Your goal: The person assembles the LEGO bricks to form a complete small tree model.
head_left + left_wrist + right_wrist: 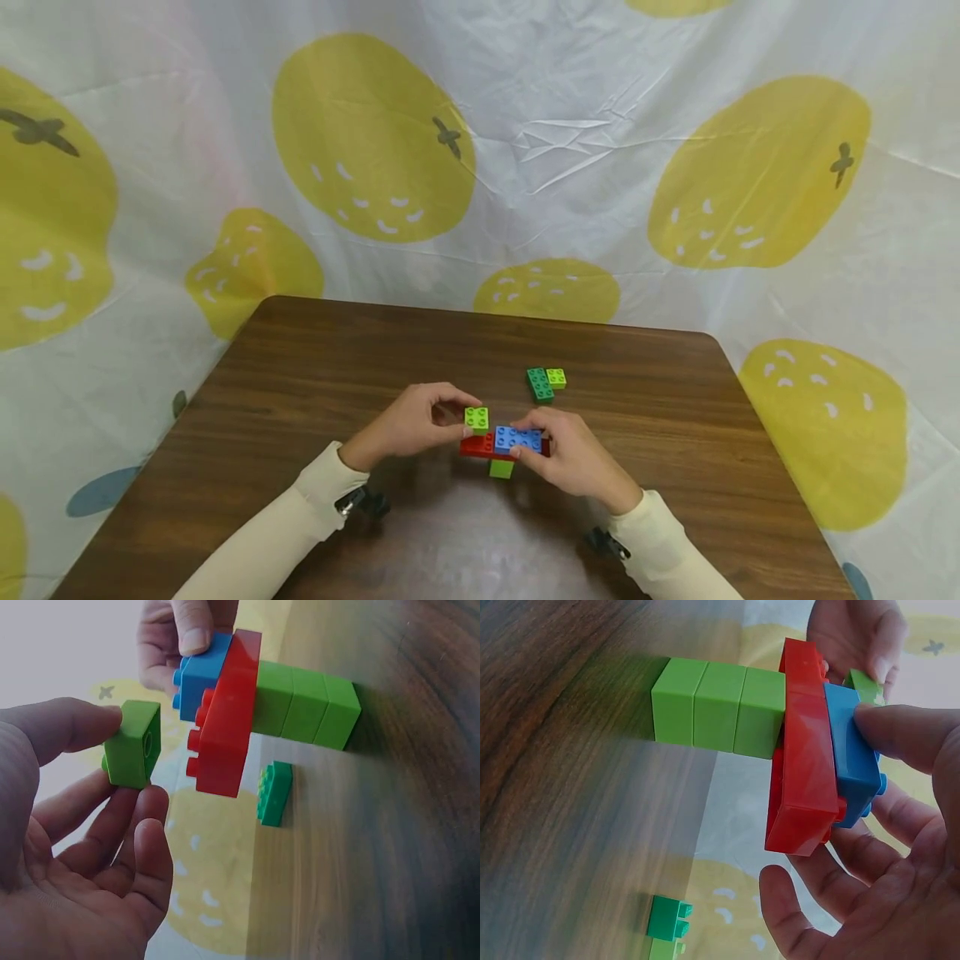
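Note:
My left hand (422,419) pinches a light green square brick (133,744) between thumb and fingers, held apart from the stack and just above the left end of a long red brick (234,724). My right hand (572,454) grips a blue brick (517,439) that sits on the red brick, toward its right part. Under the red brick, light green bricks (718,706) stand stacked as an upright column on the table. Several studs show bare on the red brick's left end. The right fingertips behind the blue brick are partly hidden in the head view.
Behind the stack, a dark green brick (539,386) lies on the brown wooden table (360,350), with another light green square brick (556,378) beside it. A white curtain (555,200) printed with yellow fruit hangs past the table's far edge.

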The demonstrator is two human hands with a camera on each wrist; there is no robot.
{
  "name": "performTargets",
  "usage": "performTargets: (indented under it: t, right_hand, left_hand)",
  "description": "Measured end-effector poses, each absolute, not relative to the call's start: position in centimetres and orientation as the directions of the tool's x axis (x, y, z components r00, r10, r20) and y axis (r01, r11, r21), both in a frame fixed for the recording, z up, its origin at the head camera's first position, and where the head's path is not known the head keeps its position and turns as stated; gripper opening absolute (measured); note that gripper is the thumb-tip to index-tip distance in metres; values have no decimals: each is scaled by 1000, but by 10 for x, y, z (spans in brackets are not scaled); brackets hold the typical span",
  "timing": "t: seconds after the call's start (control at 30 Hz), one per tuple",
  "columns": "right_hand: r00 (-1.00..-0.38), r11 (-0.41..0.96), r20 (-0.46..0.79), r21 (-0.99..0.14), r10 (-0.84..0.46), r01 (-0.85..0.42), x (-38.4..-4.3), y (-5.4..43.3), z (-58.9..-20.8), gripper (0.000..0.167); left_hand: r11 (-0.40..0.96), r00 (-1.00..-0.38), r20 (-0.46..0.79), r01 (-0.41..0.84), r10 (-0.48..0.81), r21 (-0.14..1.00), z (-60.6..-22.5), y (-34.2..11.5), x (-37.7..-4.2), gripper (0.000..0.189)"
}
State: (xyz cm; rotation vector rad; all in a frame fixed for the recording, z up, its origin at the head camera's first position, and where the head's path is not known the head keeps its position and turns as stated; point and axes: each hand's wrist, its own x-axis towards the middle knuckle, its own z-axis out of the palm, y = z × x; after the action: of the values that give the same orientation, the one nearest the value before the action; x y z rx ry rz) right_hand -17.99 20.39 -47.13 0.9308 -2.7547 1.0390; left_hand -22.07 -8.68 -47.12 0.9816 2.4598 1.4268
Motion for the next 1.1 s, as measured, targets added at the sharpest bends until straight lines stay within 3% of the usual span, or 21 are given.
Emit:
performTargets:
  t: [0.6,1.1]
  right_hand:
    - [-825,591,244,-598,-509,-541,-180,204,-473,22]
    - [-820,589,260,-589,-510,-553,-179,204,-474,22]
  left_hand:
    - [303,-742,210,491,637,817,-484,-77,-213,35]
    - [320,-771,204,468,603,824,-488,-69,-210,33]
